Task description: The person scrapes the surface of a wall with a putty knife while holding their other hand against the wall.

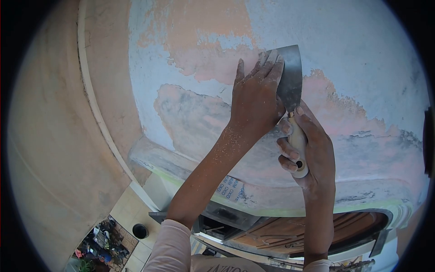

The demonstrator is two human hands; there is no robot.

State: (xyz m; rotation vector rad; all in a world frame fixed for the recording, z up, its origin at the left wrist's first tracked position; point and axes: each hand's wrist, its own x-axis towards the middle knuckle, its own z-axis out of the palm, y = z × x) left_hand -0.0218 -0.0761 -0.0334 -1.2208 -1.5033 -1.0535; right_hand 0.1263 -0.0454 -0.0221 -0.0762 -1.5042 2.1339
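Observation:
A wide putty knife (290, 77) with a dark metal blade and a pale handle is held up against the patchy wall (358, 50). My right hand (315, 143) wraps its fingers round the handle, thumb near the base of the blade. My left hand (257, 97) lies with fingers stretched out over the left part of the blade, hiding some of it; its little finger stands apart. White dust covers the fingers and left forearm. Around the hands, pale blue paint is broken by rough-edged pink and orange patches, with grey smears.
Below the hands runs a ledge (358, 192) with a piece of blue-printed sandpaper (230, 188) on it. Under it is a brown wooden panel (290, 233) in an arched opening. A dark round container (140, 231) stands on the tiled floor, near assorted clutter (103, 242).

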